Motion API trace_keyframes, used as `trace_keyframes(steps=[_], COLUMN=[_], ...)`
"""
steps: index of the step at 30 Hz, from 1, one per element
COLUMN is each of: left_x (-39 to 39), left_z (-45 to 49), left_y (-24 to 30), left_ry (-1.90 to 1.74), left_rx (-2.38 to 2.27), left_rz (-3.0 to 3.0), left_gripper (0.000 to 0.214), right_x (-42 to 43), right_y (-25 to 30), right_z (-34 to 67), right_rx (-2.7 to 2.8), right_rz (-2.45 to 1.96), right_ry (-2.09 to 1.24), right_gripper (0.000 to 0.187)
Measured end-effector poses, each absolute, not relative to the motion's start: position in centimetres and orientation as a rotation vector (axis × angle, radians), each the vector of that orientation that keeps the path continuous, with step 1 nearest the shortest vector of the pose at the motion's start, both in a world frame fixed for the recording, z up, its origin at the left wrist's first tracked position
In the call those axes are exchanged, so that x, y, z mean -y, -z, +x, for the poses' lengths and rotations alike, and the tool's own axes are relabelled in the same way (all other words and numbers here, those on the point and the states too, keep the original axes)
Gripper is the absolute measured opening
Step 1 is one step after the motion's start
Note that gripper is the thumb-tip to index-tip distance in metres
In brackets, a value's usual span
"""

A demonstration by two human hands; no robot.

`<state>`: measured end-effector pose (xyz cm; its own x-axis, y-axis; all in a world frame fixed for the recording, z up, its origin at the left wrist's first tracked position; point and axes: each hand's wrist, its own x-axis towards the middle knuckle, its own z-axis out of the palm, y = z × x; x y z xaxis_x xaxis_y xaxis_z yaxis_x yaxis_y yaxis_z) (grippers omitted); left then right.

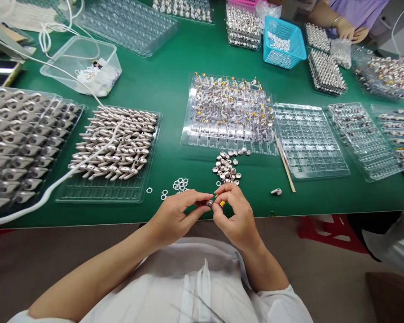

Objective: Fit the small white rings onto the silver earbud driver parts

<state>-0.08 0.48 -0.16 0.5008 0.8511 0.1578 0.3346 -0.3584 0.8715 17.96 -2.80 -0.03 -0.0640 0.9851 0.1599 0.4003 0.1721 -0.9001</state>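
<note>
My left hand [180,213] pinches a small round metallic cap [209,203] between thumb and fingertips, just over the table's near edge. Close against it, my right hand [234,217] has its fingers closed on a small part with an orange tab [222,203], mostly hidden by the fingers. The two hands nearly touch. Just beyond them lies a loose pile of round silvery caps [226,168]. White rings [181,184] are scattered past my left hand. To the right of my right hand rests a single white earbud-like piece [276,191].
A transparent tray [205,137] carries rows of orange-tabbed parts. A wooden stick [286,168] lies beside another transparent tray [311,141]. On the left, a white cable [97,154] crosses a tray of beige shells [116,141]. Behind are a blue basket [283,60] and a co-worker's hands [350,31].
</note>
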Motion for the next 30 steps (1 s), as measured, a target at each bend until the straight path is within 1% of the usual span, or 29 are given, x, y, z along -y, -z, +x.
trace_keyframes(steps=[12,20,23,26,28,30], left_x=[-0.5,-0.2,-0.1,-0.1,-0.1,-0.1], left_z=[0.1,0.3,0.2,0.0,0.0,-0.1], left_y=[0.7,0.6,0.3,-0.1,-0.4,-0.7], left_ry=[-0.855,-0.909,-0.848,-0.744,-0.707,-0.703], left_rx=[-0.916,-0.892,-0.939,-1.016,-1.043,-1.045], left_rz=[2.068,2.038,1.920,1.672,1.460,1.278], left_gripper=[0.019,0.021,0.019,0.016,0.016,0.018], right_x=[2.4,2.3,2.4,2.5,2.6,2.7], right_y=[0.1,-0.2,-0.2,-0.2,-0.1,0.2], right_z=[18.4,18.5,18.4,18.2,18.2,18.2], right_rx=[1.633,1.620,1.566,1.483,1.425,1.364], right_rz=[-1.367,-1.395,-1.439,-1.462,-1.429,-1.370], right_ry=[-0.950,-1.063,-1.117,-1.203,-1.273,-1.357], right_gripper=[0.010,0.010,0.006,0.003,0.007,0.015])
